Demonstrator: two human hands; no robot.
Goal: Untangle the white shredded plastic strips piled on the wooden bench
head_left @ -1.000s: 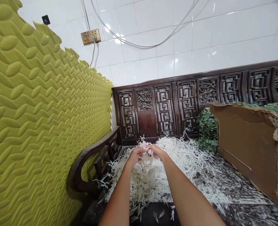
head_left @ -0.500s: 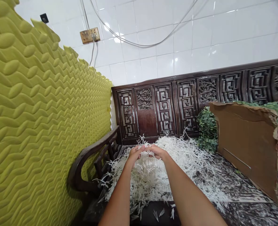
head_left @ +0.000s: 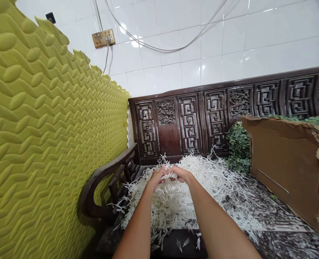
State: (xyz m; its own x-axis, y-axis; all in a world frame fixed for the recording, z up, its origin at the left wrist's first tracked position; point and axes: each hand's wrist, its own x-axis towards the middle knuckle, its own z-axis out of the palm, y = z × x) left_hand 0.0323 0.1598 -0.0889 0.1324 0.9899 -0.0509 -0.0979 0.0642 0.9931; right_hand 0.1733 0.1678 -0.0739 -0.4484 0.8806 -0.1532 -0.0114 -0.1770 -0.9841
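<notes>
Together, left hand [head_left: 156, 178] and right hand [head_left: 180, 174] sit close, fingers curled into white shredded paper strands [head_left: 173, 205], heaped on a dark carved wooden bench [head_left: 189, 126]; torn brown cardboard sheet [head_left: 285, 169] beside.

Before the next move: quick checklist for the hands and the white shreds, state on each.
Left hand and right hand in view, close together above the pile: ok.
Grip on the white shredded filler: cannot tell, strands hide the fingers.
Loose strands kept on the pile: not ok, some lie apart on the dark bench seat.
Hands clear of the wooden armrest: ok.
Hands clear of the torn cardboard sheet: ok.
</notes>
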